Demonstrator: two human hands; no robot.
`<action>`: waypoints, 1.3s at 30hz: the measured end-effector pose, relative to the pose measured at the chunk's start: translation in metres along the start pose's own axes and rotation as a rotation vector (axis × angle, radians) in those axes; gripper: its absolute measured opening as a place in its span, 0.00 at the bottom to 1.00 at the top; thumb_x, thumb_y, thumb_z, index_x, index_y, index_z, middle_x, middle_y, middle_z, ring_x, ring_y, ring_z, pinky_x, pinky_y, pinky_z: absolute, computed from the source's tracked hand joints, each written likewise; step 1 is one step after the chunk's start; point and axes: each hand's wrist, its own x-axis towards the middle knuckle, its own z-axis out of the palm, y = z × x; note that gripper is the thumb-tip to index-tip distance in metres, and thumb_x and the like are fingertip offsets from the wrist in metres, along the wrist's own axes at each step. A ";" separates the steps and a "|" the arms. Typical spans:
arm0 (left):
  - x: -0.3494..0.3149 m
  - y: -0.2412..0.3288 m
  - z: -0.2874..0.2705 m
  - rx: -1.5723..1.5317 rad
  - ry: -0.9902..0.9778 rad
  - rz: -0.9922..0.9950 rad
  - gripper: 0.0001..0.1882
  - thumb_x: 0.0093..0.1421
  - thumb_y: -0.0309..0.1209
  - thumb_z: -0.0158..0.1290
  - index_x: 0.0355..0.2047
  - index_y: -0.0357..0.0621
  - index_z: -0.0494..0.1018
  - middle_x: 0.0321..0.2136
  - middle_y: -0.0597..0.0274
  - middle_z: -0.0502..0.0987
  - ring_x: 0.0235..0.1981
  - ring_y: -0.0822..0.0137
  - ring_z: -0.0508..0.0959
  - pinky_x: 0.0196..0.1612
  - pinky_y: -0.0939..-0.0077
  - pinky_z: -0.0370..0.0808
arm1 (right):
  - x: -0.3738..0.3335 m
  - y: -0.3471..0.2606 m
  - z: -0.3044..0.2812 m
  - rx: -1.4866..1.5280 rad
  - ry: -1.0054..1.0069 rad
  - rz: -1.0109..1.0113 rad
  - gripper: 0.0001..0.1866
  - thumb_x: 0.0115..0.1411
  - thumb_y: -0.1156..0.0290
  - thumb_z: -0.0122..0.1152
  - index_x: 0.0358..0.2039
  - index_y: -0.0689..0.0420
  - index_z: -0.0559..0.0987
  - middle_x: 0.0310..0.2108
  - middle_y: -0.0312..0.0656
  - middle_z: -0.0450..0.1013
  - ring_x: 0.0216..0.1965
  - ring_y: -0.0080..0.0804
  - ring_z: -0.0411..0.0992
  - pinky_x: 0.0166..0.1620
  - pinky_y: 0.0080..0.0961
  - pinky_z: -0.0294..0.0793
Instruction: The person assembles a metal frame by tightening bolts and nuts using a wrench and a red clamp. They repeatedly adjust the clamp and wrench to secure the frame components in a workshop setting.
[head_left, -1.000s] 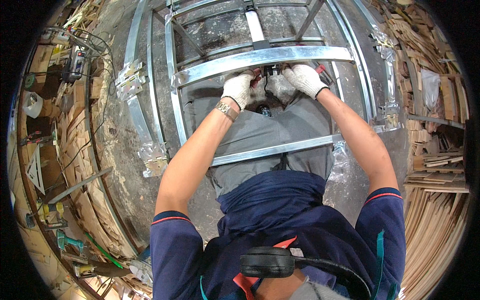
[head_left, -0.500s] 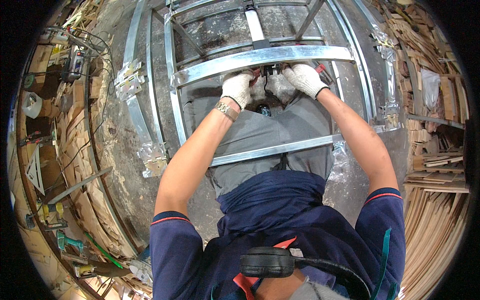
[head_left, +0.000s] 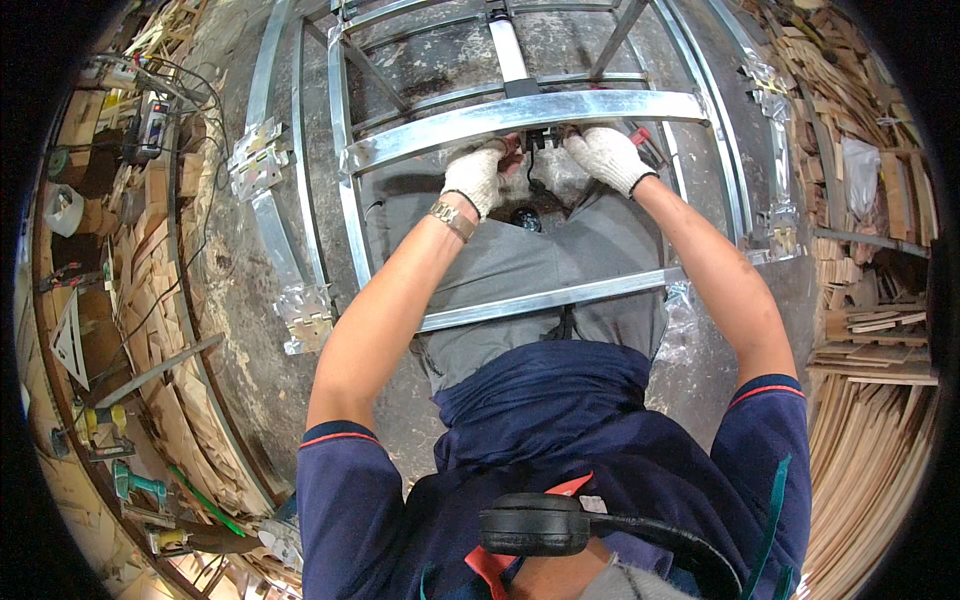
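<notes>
My left hand [head_left: 473, 181], in a white knit glove, reaches under the near crossbar [head_left: 530, 122] of a shiny metal frame. Its fingers are curled beside something dark red [head_left: 511, 154]. My right hand [head_left: 609, 158], gloved alike, is curled under the same bar, its fingertips partly covered. Between the two hands sits a black bracket [head_left: 541, 139] at the bar's underside, with a black cable [head_left: 537, 184] hanging from it. What the fingers grip is too small and hidden to name. A red part [head_left: 639, 135] shows just beyond my right hand.
A pale bar-shaped shaft [head_left: 508, 50] runs from the crossbar to the far side. A nearer metal rail [head_left: 545, 301] crosses over my legs. Hinge plates [head_left: 262, 160] line the sides. Wood strips [head_left: 880, 470] are stacked right; a drill [head_left: 138, 486] and other tools lie left.
My left fingers have shifted slightly by the dark red thing. My right hand stays almost in place, and the frame has not moved.
</notes>
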 end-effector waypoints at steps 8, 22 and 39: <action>-0.007 0.006 0.004 -0.035 -0.008 -0.069 0.08 0.68 0.24 0.49 0.41 0.44 0.78 0.39 0.60 0.81 0.34 0.67 0.78 0.34 0.75 0.76 | 0.002 0.006 0.003 -0.038 -0.020 -0.036 0.29 0.66 0.50 0.44 0.36 0.65 0.82 0.36 0.62 0.78 0.41 0.60 0.77 0.48 0.50 0.75; 0.007 -0.003 -0.003 -0.113 -0.011 0.035 0.12 0.65 0.16 0.48 0.46 0.38 0.75 0.44 0.52 0.80 0.45 0.58 0.80 0.47 0.60 0.78 | -0.003 -0.012 -0.015 0.039 -0.072 0.063 0.30 0.65 0.47 0.44 0.33 0.64 0.83 0.34 0.62 0.78 0.41 0.60 0.77 0.48 0.50 0.74; -0.007 0.011 0.009 -0.114 0.066 -0.084 0.13 0.67 0.19 0.48 0.50 0.43 0.73 0.46 0.56 0.77 0.47 0.58 0.77 0.46 0.56 0.77 | -0.001 -0.002 -0.004 0.002 -0.033 0.006 0.30 0.66 0.48 0.43 0.32 0.64 0.83 0.33 0.61 0.78 0.40 0.59 0.78 0.46 0.50 0.75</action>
